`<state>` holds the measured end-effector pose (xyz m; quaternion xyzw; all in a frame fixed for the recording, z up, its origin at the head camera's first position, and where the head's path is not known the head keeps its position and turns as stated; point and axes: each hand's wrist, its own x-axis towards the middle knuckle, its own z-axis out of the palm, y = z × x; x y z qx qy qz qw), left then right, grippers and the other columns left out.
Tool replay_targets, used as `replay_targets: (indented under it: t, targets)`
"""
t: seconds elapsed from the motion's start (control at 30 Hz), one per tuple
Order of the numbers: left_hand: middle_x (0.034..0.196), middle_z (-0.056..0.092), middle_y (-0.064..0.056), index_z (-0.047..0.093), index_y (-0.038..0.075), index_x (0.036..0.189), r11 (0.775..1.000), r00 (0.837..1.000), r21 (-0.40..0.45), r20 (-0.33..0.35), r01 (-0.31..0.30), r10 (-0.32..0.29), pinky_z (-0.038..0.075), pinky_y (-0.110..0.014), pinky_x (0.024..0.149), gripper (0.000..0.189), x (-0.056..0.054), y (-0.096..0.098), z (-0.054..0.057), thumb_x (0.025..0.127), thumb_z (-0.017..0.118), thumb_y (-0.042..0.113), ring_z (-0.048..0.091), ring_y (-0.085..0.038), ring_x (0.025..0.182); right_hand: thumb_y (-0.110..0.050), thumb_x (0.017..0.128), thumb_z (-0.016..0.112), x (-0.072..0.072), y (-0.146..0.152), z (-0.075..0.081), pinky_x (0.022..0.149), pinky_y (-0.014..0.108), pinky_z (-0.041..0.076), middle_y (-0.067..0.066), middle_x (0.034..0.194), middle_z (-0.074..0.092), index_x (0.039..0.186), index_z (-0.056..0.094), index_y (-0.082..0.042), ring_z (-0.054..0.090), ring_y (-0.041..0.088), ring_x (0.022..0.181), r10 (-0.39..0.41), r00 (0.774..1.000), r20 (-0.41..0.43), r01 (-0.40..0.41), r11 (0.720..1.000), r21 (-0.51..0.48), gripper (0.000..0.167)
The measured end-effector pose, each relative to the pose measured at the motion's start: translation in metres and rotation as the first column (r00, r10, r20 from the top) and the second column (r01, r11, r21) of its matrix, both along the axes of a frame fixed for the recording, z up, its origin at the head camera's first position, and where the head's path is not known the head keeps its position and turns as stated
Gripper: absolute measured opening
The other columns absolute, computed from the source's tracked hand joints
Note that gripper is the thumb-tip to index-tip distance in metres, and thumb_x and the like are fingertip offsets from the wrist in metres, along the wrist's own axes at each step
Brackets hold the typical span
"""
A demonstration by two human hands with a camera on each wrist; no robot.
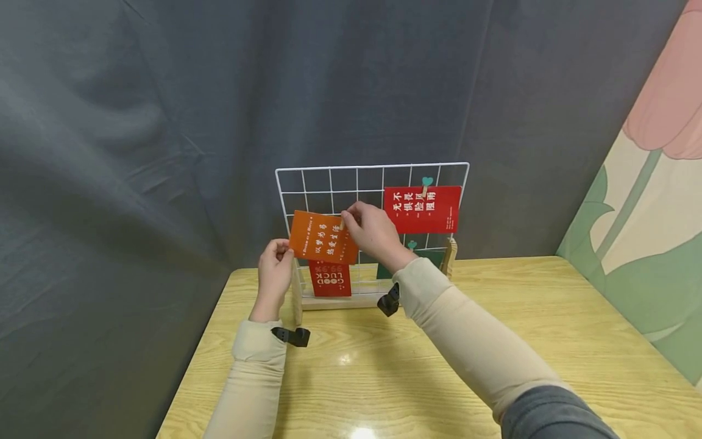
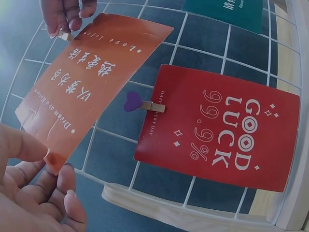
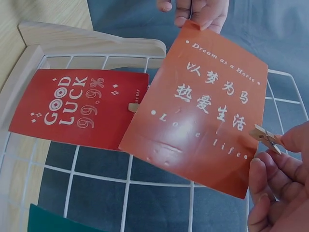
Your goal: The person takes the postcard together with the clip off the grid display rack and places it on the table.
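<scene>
My left hand [image 1: 274, 271] pinches the lower left corner of an orange card [image 1: 318, 238] with white writing, thumb in front. The card slants before the upper left part of a white wire grid rack [image 1: 372, 165]. At the card's other end, my right hand [image 1: 375, 231] pinches a small wooden clothespin [image 3: 266, 137] between thumb and fingers, its tip overlapping the card's edge in the right wrist view. Just below the orange card, a red "GOOD LUCK" card [image 2: 227, 130] hangs on the grid by a clothespin with a purple heart [image 2: 133, 101].
At the grid's upper right hangs another red card [image 1: 422, 210], under a clothespin with a teal heart [image 1: 427, 182]. A green card [image 1: 432, 257] is below it, partly behind my right wrist. The rack's wooden base [image 1: 340, 302] stands on a wood-grain table [image 1: 340, 378] before a grey curtain [image 1: 356, 79].
</scene>
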<state>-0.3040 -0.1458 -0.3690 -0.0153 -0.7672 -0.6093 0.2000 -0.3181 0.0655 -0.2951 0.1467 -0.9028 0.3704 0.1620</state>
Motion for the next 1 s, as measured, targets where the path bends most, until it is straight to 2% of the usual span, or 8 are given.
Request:
replay_targets:
  t: [0.27, 0.47, 0.7, 1.0]
  targets:
    - [0.105, 0.057, -0.017, 0.059, -0.007, 0.118, 1.000, 1.000, -0.013, -0.001, 0.016, -0.016, 0.039, -0.030, 0.075, 0.018, 0.005, -0.003, -0.002, 0.103, 0.051, 0.000, 0.047, -0.020, 0.086, -0.028, 0.105, 0.061, 0.002, 0.005, -0.007, 0.070, 0.037, 0.054, 0.006, 0.095, 0.068, 0.109, 0.069, -0.007, 0.062, 0.022, 0.081, 0.012, 1.000, 0.011, -0.012, 1.000, -0.001, 0.023]
    - [0.107, 0.058, -0.018, 0.059, -0.007, 0.118, 0.999, 1.000, -0.041, -0.007, 0.017, -0.017, 0.040, -0.031, 0.078, 0.018, 0.010, -0.006, -0.004, 0.104, 0.051, 0.000, 0.049, -0.020, 0.088, -0.030, 0.105, 0.062, 0.005, 0.009, -0.013, 0.071, 0.035, 0.057, 0.006, 0.097, 0.069, 0.115, 0.067, -0.007, 0.064, 0.022, 0.082, 0.007, 0.999, 0.045, -0.007, 1.000, 0.007, 0.026]
    - [0.106, 0.058, -0.020, 0.060, -0.009, 0.117, 0.997, 1.000, -0.073, -0.005, 0.019, -0.019, 0.042, -0.034, 0.080, 0.018, 0.013, -0.005, -0.004, 0.103, 0.051, -0.002, 0.051, -0.025, 0.092, -0.030, 0.105, 0.062, 0.008, 0.015, -0.016, 0.070, 0.036, 0.057, 0.007, 0.096, 0.069, 0.113, 0.068, -0.006, 0.063, 0.023, 0.083, -0.011, 0.998, 0.061, 0.009, 0.999, 0.034, 0.026]
    - [0.108, 0.059, -0.023, 0.060, -0.008, 0.117, 0.992, 0.999, -0.124, -0.013, 0.027, -0.029, 0.042, -0.039, 0.083, 0.018, 0.020, -0.008, -0.007, 0.103, 0.051, 0.000, 0.054, -0.033, 0.098, -0.027, 0.106, 0.061, 0.010, 0.021, -0.026, 0.064, 0.035, 0.052, 0.005, 0.089, 0.067, 0.110, 0.069, -0.006, 0.060, 0.022, 0.075, 0.013, 0.999, 0.031, -0.014, 0.999, 0.042, 0.023]
